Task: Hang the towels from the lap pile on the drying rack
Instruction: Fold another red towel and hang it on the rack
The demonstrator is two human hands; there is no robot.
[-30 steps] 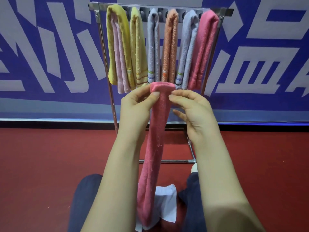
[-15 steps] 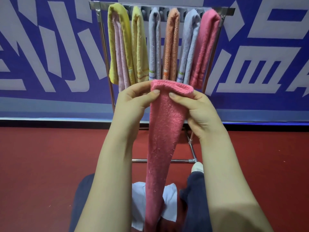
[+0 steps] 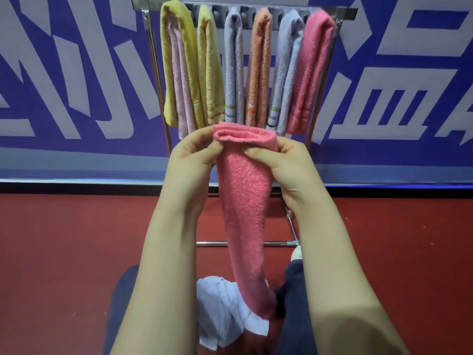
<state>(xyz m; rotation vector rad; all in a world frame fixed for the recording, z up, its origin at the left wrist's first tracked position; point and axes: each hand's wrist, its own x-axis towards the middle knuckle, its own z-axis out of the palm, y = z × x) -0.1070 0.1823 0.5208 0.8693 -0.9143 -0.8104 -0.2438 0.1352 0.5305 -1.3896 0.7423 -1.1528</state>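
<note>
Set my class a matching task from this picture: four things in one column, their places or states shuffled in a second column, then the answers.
1 orange towel
2 white towel
3 yellow towels
4 left hand

A at the drying rack's left end
B pinching the pink towel's top edge
C on the lap
D hung between two grey towels

Pairs: 1-D, 2-C, 3-A, 4-B

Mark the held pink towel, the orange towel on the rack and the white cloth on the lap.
held pink towel [image 3: 243,201], head view, middle of its hanging length.
orange towel [image 3: 259,67], head view, front face below the rail.
white cloth [image 3: 220,311], head view, its bare left part.
</note>
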